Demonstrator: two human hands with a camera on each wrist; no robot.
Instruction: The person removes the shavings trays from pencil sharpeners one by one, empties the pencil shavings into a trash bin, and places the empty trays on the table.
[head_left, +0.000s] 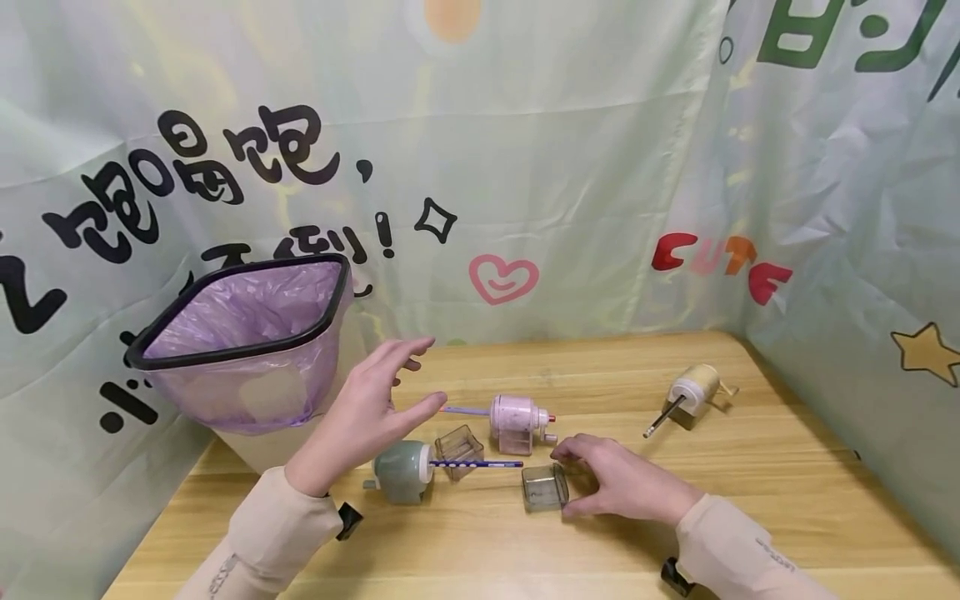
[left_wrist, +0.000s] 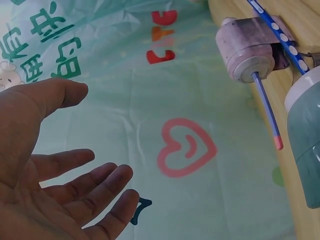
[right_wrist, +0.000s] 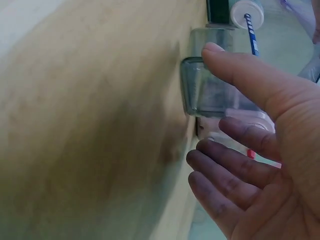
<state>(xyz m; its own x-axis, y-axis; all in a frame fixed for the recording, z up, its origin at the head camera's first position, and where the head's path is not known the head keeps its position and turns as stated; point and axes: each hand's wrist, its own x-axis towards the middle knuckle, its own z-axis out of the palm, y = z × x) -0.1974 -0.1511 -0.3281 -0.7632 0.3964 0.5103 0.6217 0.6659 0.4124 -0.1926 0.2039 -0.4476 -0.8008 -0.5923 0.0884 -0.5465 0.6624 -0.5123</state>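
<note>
Behind the table (head_left: 465, 546) hangs printed sheeting (head_left: 592, 200) — perhaps cloth.

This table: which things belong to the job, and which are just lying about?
Likely in the job:
smoky plastic container beside the right hand
second smoky container
green pencil sharpener
purple pencil sharpener
lined bin, perhaps

Apparently lying about:
yellow pencil sharpener
black pencil

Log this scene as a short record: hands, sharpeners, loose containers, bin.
Left hand: raised, holding nothing
Right hand: beside the nearer clear container; contact unclear
Green sharpener: blue dotted pencil inserted
Pink sharpener: purple pencil inserted
Yellow sharpener: black pencil inserted; farthest right
Other clear container: between green and pink sharpeners
Bin: at left, purple liner
</note>
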